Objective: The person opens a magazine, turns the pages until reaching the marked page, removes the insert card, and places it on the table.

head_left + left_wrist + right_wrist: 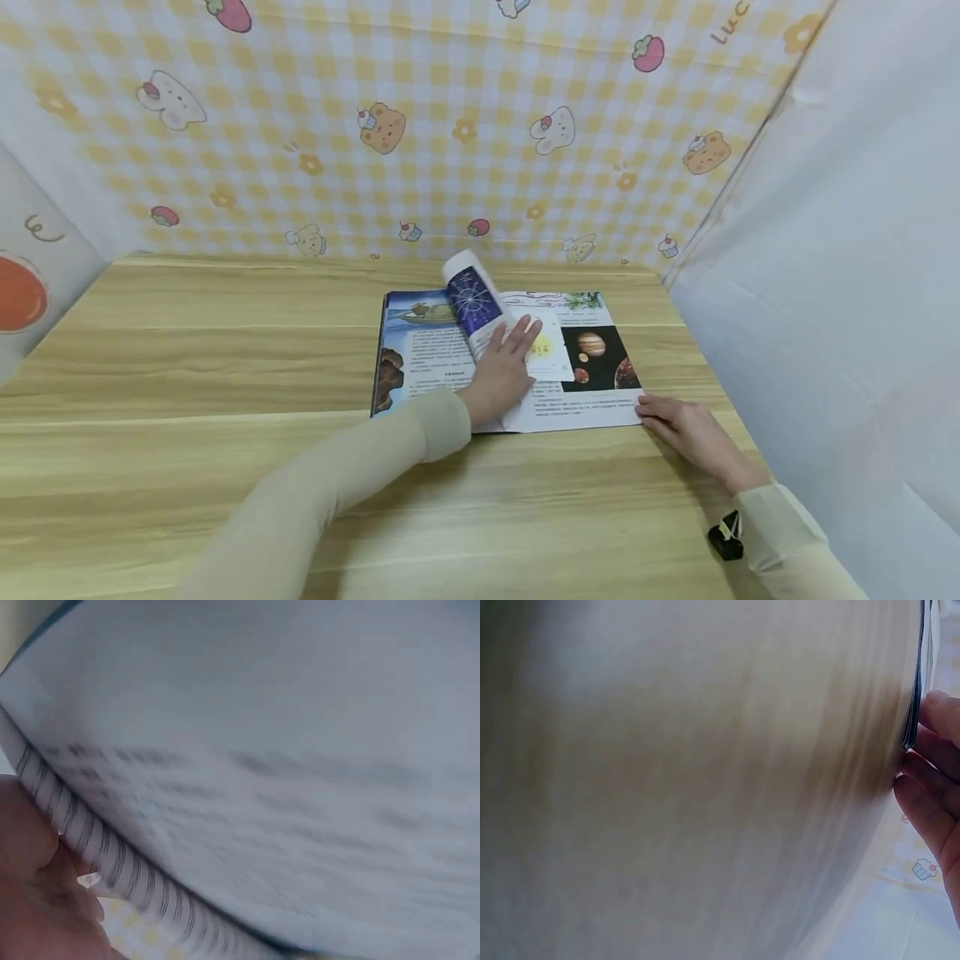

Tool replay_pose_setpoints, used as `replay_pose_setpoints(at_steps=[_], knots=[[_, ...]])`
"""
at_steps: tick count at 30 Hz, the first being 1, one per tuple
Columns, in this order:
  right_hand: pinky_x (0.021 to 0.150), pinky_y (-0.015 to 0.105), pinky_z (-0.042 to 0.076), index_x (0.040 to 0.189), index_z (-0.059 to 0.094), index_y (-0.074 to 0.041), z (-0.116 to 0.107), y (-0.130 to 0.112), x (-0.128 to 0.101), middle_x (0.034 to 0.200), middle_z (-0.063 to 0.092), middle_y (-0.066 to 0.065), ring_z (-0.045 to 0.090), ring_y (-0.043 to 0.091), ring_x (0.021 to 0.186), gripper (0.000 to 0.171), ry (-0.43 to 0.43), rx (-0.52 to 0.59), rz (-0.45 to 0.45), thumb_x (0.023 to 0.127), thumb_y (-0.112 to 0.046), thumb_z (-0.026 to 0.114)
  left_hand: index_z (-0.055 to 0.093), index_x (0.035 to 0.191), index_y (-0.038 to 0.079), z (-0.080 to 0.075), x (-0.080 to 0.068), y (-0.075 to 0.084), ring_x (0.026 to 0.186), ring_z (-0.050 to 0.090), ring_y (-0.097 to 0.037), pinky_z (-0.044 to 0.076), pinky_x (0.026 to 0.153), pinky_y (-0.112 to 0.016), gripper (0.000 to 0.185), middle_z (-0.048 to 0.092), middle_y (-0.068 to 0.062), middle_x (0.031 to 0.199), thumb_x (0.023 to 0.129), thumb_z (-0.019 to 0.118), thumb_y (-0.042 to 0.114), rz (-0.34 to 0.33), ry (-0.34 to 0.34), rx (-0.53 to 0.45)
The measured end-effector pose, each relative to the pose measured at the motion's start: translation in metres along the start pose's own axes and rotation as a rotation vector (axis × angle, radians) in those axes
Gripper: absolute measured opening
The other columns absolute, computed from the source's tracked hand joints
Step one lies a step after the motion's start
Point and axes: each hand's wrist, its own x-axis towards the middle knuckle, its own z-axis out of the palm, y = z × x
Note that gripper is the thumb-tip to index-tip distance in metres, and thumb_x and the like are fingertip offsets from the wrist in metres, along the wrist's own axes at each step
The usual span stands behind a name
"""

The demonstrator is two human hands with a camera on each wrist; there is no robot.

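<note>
An open illustrated book [592, 408] lies on the wooden table, planets pictured on its right page. One leaf [474, 304] with a dark blue picture stands curled up near the middle fold. Against that leaf rests my left hand [498, 379], palm down, its fingers straight and spread over the right page. In the left wrist view the curved printed page [262, 810] fills most of the picture, with the left hand at the lower left. My right hand [693, 433] pinches the book's lower right corner; its thumb and fingers show at the page edges [913, 705] in the right wrist view.
The wooden table [187, 350] extends to the left of the book and in front of it. Behind it hangs a yellow checked cloth [450, 167] with cartoon animals. A white wall [847, 292] stands close on the right. A black device [726, 537] sits at the right wrist.
</note>
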Motion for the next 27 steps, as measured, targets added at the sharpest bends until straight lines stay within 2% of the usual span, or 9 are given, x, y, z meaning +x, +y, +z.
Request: replay_pose_setpoints(at_steps=[3, 6, 9, 11, 13, 14, 17, 22, 27], knots=[[0.077, 0.046, 0.054, 0.095, 0.073, -0.002, -0.001, -0.001, 0.001, 0.103, 0.069, 0.019, 0.067, 0.035, 0.093, 0.020, -0.002, 0.002, 0.001, 0.076, 0.003, 0.071, 0.071, 0.107, 0.020, 0.002, -0.014, -0.012, 0.145, -0.008, -0.029, 0.002, 0.117, -0.049, 0.042, -0.002, -0.010, 0.159, 0.096, 0.043, 0.048, -0.025, 0.024, 0.025], [0.077, 0.046, 0.053, 0.096, 0.072, -0.002, -0.002, -0.001, 0.000, 0.104, 0.069, 0.019, 0.067, 0.035, 0.093, 0.020, -0.005, -0.001, 0.006, 0.076, 0.003, 0.071, 0.072, 0.104, 0.016, 0.004, -0.027, -0.022, 0.146, 0.000, -0.029, 0.004, 0.117, -0.046, 0.044, 0.008, -0.007, 0.159, 0.097, 0.041, 0.047, -0.035, 0.017, 0.018], [0.077, 0.047, 0.053, 0.095, 0.073, -0.003, -0.003, -0.001, 0.001, 0.103, 0.069, 0.018, 0.067, 0.035, 0.092, 0.020, -0.004, -0.004, 0.008, 0.076, 0.003, 0.071, 0.063, 0.121, 0.006, 0.003, -0.038, -0.028, 0.143, 0.020, -0.029, 0.015, 0.116, -0.044, 0.053, 0.025, -0.012, 0.154, 0.099, 0.036, 0.046, -0.023, -0.067, -0.029], [0.076, 0.046, 0.053, 0.094, 0.073, -0.003, -0.002, -0.001, 0.001, 0.102, 0.070, 0.018, 0.067, 0.035, 0.092, 0.020, -0.005, -0.005, 0.007, 0.076, 0.003, 0.071, 0.051, 0.133, 0.001, 0.004, -0.044, -0.030, 0.137, 0.033, -0.030, 0.024, 0.114, -0.044, 0.058, 0.035, -0.016, 0.148, 0.100, 0.034, 0.045, -0.032, -0.131, -0.095], [0.076, 0.046, 0.053, 0.093, 0.073, -0.003, -0.002, -0.002, 0.002, 0.101, 0.070, 0.018, 0.067, 0.035, 0.091, 0.019, -0.002, -0.004, 0.004, 0.076, 0.003, 0.071, 0.039, 0.140, -0.002, 0.005, -0.051, -0.032, 0.131, 0.042, -0.030, 0.030, 0.110, -0.045, 0.062, 0.043, -0.019, 0.142, 0.100, 0.035, 0.045, -0.048, -0.150, -0.156], [0.076, 0.046, 0.053, 0.093, 0.073, -0.003, -0.002, -0.002, 0.002, 0.100, 0.070, 0.018, 0.067, 0.035, 0.091, 0.019, 0.001, -0.007, 0.001, 0.075, 0.004, 0.071, 0.039, 0.140, -0.002, 0.005, -0.054, -0.033, 0.129, 0.044, -0.031, 0.032, 0.109, -0.045, 0.062, 0.045, -0.020, 0.140, 0.100, 0.036, 0.045, -0.053, -0.146, -0.182], [0.075, 0.046, 0.053, 0.093, 0.073, -0.003, -0.002, -0.003, 0.002, 0.100, 0.070, 0.018, 0.067, 0.035, 0.091, 0.019, 0.002, -0.009, -0.002, 0.075, 0.004, 0.071, 0.038, 0.141, 0.001, 0.006, -0.064, -0.035, 0.127, 0.046, -0.032, 0.034, 0.107, -0.045, 0.061, 0.048, -0.020, 0.137, 0.099, 0.039, 0.045, -0.058, -0.121, -0.219], [0.076, 0.047, 0.053, 0.094, 0.073, -0.003, -0.003, -0.004, 0.002, 0.101, 0.070, 0.018, 0.067, 0.036, 0.091, 0.020, -0.007, -0.006, 0.005, 0.076, 0.004, 0.071, 0.039, 0.143, 0.008, 0.007, -0.079, -0.040, 0.126, 0.046, -0.033, 0.035, 0.107, -0.044, 0.058, 0.048, -0.020, 0.137, 0.099, 0.037, 0.046, -0.058, -0.124, -0.184], [0.076, 0.047, 0.053, 0.094, 0.073, -0.003, -0.004, -0.005, 0.002, 0.100, 0.070, 0.017, 0.067, 0.036, 0.091, 0.019, -0.011, -0.010, 0.011, 0.076, 0.004, 0.071, 0.042, 0.141, 0.005, 0.011, -0.096, -0.045, 0.133, 0.039, -0.034, 0.033, 0.109, -0.044, 0.057, 0.042, -0.019, 0.143, 0.099, 0.039, 0.044, -0.061, -0.132, -0.198]])
